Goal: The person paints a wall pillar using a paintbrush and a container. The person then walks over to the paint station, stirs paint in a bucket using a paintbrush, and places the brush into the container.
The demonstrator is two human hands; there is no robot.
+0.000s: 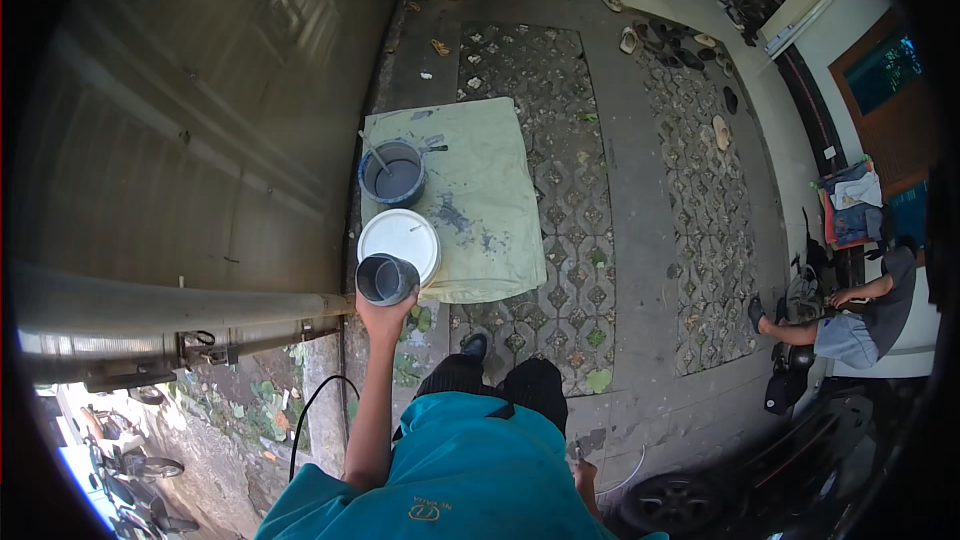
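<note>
My left hand is wrapped round a grey-smeared cup, its open mouth facing up. Behind the cup, and partly hidden by it, is a white bucket with a pale round top. Farther off stands a blue-rimmed tub of grey paint, with a stick leaning in it and a dark handle at its rim. Low beside my right hip, my right hand looks closed; what it holds is too small and half hidden to make out.
A pale green, paint-stained sheet lies under the containers on patterned paving. A corrugated metal gate runs along the left. At right, a person sits near a dark car. Several shoes lie farther off.
</note>
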